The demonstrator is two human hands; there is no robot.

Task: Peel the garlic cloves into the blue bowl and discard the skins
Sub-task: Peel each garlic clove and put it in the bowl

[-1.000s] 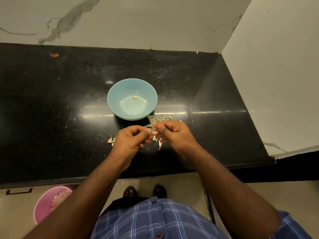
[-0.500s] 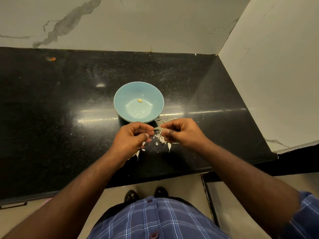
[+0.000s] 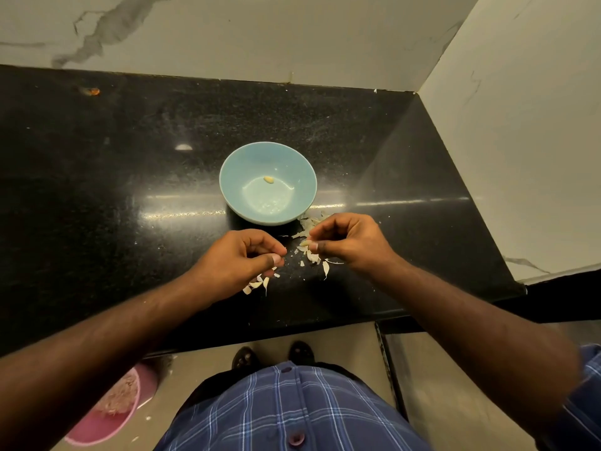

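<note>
The blue bowl (image 3: 234, 190) stands on the black counter with one peeled garlic clove (image 3: 268, 179) inside. Just in front of it, my right hand (image 3: 351, 244) pinches a partly peeled garlic clove (image 3: 305, 243) between thumb and fingertips. My left hand (image 3: 244, 258) is a little apart to the left, its fingers curled and its thumb and fingertip pinched together on what looks like a tiny sliver of skin. Loose garlic skins (image 3: 313, 257) lie under and between the hands, and more skins (image 3: 257, 285) lie below the left hand.
The black counter (image 3: 130, 196) ends in a front edge near my body; white marble walls close it at the back and right. A pink bin (image 3: 97, 428) holding skins sits on the floor at lower left. A small orange scrap (image 3: 92, 91) lies far back left.
My hands, which were together on the clove, have pulled apart. The right hand keeps the clove and the left has drawn away to the left.
</note>
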